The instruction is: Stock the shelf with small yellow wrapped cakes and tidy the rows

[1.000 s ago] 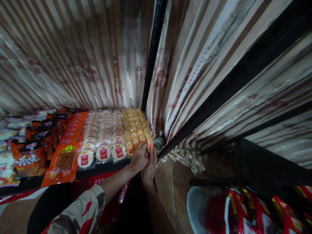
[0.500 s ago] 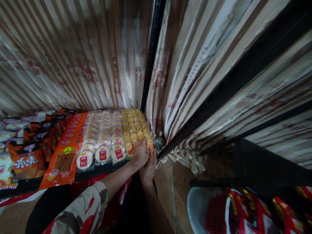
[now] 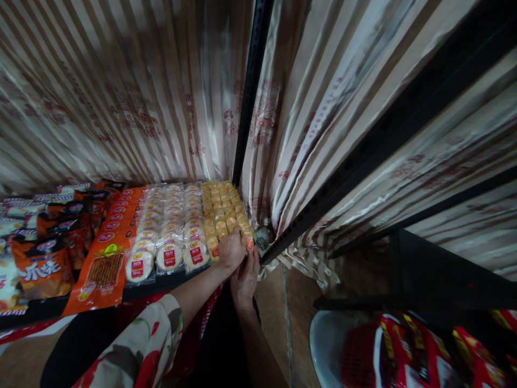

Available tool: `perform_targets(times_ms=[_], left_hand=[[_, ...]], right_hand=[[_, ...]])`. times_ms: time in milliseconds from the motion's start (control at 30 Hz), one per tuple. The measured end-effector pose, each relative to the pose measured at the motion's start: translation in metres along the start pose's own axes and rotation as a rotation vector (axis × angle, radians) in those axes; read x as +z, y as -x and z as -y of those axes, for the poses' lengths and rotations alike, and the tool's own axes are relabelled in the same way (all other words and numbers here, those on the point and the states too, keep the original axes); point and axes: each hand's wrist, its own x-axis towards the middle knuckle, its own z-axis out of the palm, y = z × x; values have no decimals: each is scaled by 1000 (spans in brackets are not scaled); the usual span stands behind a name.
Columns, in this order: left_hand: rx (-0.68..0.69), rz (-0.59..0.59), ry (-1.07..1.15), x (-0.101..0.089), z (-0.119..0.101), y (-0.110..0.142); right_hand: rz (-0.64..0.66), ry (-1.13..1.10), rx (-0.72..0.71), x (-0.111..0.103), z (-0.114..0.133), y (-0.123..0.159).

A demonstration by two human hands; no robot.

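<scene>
Both hands are at the front right corner of the rows of small yellow-wrapped snack packets. My left hand lies over the front of these rows, its fingers curled down onto a packet. Close beside it and a little lower, my right hand has its bent fingers on the front edge of the same end packet. The two hands nearly touch. My fingers partly hide the packet. To the left stand rows of round white rice cracker packs with red labels, in clear wrapping.
Orange stick-snack bags and dark orange bags line the shelf farther left. A black metal post and slanting black rail stand near my hands. Striped curtains hang behind. Red bags sit at lower right.
My left hand has shifted slightly left and up, and a small gap has opened between it and my right hand. The rows of packets look unchanged.
</scene>
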Motion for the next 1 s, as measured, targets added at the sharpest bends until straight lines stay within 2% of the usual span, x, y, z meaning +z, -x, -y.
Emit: perform_targets(times_ms=[267, 433, 767, 1000], left_hand=[[-9, -8, -42, 8, 0, -7], [27, -29, 6, 11, 5, -7], [131, -1, 160, 5, 2, -6], [104, 29, 208, 3, 2, -11]], right_hand=[[7, 2, -1, 0, -1, 1], [4, -3, -1, -1, 1, 2], [-39, -47, -6, 1, 1, -4], [-35, -23, -15, 1, 4, -11]])
